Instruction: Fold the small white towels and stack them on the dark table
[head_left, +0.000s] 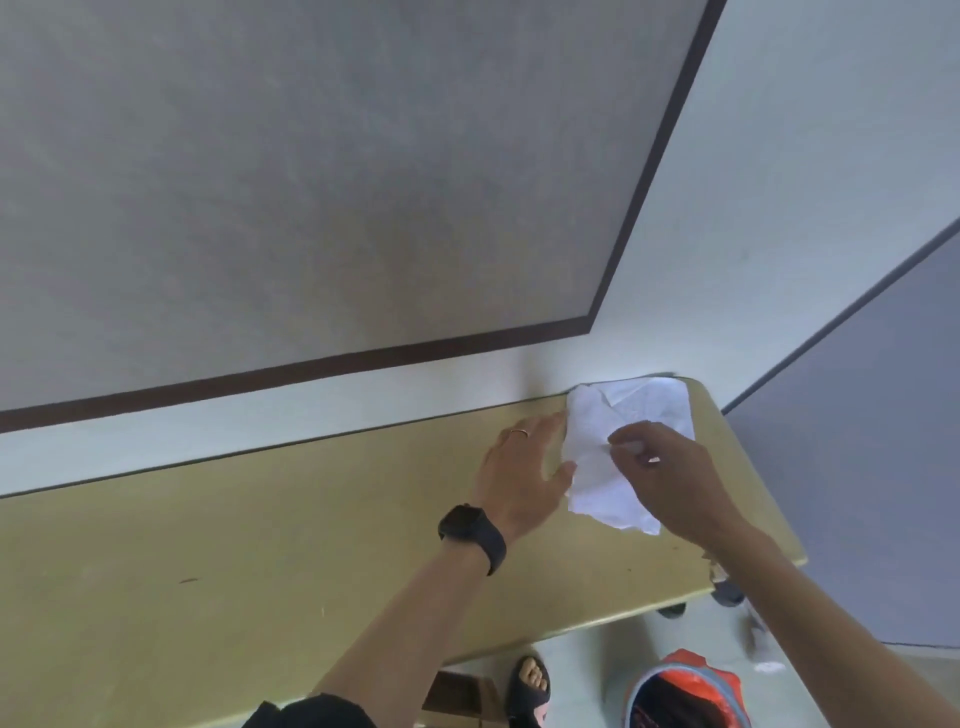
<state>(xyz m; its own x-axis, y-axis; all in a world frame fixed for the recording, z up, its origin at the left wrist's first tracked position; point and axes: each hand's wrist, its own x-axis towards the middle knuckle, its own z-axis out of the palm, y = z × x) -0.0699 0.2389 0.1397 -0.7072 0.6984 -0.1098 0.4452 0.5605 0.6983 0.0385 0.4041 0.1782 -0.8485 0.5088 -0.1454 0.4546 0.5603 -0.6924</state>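
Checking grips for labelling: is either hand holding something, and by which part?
The right hand pinches the white towel at a fold near its middle. The left hand holds nothing; its straight fingers touch the towel's left edge.

A grey panel (311, 182) edged by a dark frame (322, 366) is seen on the wall (779, 156) at 11 o'clock. A grey-blue partition (857, 467) is set at 3 o'clock. On the floor (587, 654), an orange-and-blue bag (685, 691) is seen at 5 o'clock, with a black sandal (530, 686) just beside it at 6 o'clock.
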